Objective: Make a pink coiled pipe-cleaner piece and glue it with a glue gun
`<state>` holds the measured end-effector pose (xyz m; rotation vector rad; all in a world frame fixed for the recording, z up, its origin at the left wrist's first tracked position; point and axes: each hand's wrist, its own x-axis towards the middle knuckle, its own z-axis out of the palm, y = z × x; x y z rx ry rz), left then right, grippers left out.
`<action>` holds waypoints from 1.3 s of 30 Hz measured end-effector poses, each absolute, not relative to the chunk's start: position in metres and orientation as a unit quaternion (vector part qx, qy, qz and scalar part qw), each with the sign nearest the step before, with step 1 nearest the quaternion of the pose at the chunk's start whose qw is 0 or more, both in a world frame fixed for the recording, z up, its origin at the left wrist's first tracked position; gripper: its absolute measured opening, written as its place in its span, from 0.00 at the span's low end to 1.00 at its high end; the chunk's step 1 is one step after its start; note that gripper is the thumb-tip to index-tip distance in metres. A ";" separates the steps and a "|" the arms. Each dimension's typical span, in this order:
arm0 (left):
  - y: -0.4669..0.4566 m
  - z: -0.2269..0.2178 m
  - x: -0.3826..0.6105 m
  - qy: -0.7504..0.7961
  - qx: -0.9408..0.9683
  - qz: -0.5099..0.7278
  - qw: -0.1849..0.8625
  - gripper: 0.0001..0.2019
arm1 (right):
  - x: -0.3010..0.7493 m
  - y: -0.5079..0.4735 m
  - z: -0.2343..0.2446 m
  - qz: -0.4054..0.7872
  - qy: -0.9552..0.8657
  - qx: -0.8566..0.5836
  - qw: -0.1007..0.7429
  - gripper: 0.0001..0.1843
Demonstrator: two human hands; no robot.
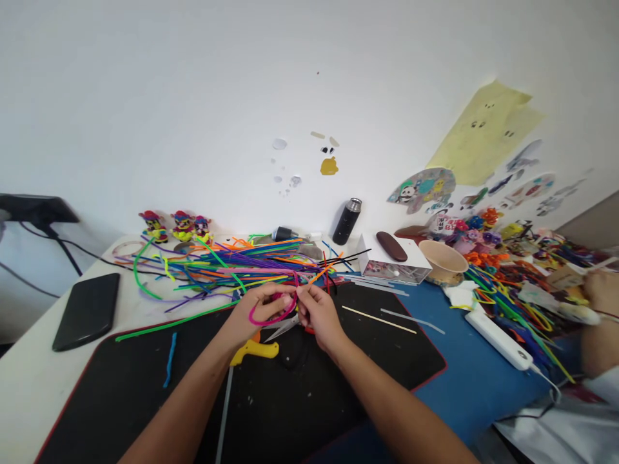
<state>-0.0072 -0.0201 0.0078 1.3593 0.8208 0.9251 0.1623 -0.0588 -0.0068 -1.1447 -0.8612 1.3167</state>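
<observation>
My left hand (256, 310) and my right hand (320, 314) are close together over the black mat. A magenta pipe cleaner (252, 316), bent into a loop, runs between their pinched fingertips. Both hands are closed on it. Partly hidden by the right hand is a pair of scissors (281, 328), its blades pointing left. Just below my left hand lies a yellow glue gun (258, 349), with a long translucent stick (224, 412) beneath it. A short blue pipe cleaner (169, 361) rests farther left on the mat.
Many coloured pipe cleaners (261, 261) are heaped behind my hands. Along the wall stand small figures (181, 227), a black flask (347, 221) and a white box (416, 261). A beige bowl (443, 258) and white power bank-like device (500, 339) are right, near another person's arm (599, 322).
</observation>
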 end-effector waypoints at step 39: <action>0.004 0.000 -0.026 0.345 0.329 0.512 0.714 0.21 | 0.166 -0.071 0.013 0.626 -0.415 -0.411 0.516 0.22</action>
